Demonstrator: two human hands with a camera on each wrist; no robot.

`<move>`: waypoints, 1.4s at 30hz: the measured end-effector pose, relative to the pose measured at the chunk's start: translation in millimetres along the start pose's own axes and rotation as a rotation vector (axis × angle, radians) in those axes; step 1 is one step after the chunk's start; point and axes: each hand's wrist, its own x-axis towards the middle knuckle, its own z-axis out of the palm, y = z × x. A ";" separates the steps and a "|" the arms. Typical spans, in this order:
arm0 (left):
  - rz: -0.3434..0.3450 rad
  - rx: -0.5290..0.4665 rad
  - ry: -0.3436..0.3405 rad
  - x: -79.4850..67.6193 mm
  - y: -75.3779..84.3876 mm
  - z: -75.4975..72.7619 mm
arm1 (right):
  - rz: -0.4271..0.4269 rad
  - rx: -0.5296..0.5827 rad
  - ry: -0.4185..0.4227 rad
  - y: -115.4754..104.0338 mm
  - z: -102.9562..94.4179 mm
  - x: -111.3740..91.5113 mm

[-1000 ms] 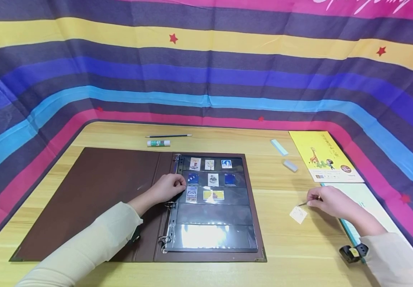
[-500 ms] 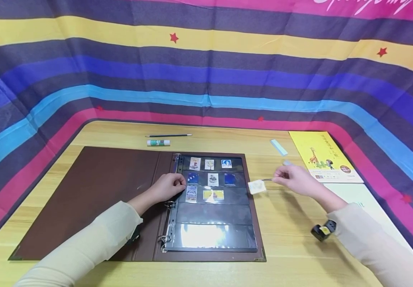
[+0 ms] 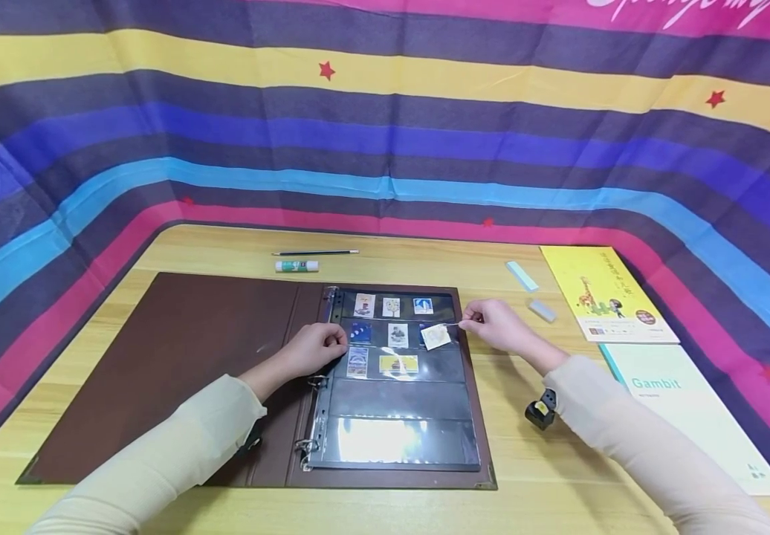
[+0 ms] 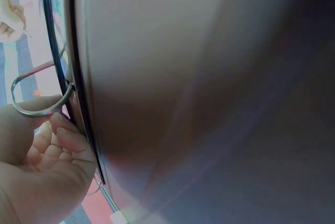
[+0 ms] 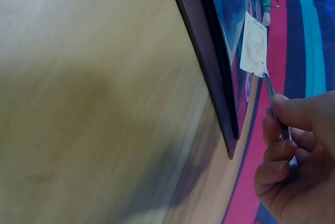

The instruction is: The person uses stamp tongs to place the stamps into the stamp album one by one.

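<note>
A brown ring binder [image 3: 218, 357] lies open with a black stamp page [image 3: 395, 401] on its rings. My left hand [image 3: 314, 349] pinches the inner edge of that page beside the spine; in the left wrist view its curled fingers lie by a metal ring [image 4: 39, 111]. Between thumb and fingers of my right hand [image 3: 499, 325] are slim metal tweezers [image 5: 282, 127]. A whitish stamp [image 3: 435, 336] hangs at their tip, above the page's second row, partly covering a dark blue stamp [image 3: 423, 334]. Several other stamps fill the page's upper three rows.
A pencil [image 3: 314, 253] and a glue stick [image 3: 296, 266] lie behind the binder. To the right are a pale blue strip [image 3: 522, 276], a grey eraser [image 3: 542, 310], a yellow booklet [image 3: 606, 293] and a Gambit notebook [image 3: 693, 423]. A striped cloth [image 3: 385, 163] surrounds the table.
My right hand has lifted the whitish stamp off the table with the tweezers and carried it left over the page. The left hand has stayed in place.
</note>
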 end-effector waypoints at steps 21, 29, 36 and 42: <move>-0.016 -0.002 -0.001 0.6 -1.8 0.0 | -0.012 0.019 -0.195 -1.3 -3.6 -11.8; -0.005 0.001 0.004 0.7 -1.4 -0.1 | -0.131 -0.087 -0.194 -4.4 -2.1 -0.1; -0.001 0.003 -0.001 1.6 -1.8 0.4 | -0.173 -0.111 -0.238 -7.1 -0.8 -0.5; -0.005 0.000 -0.002 2.2 -3.4 1.0 | -0.158 -0.095 -0.282 -8.0 -2.5 -0.7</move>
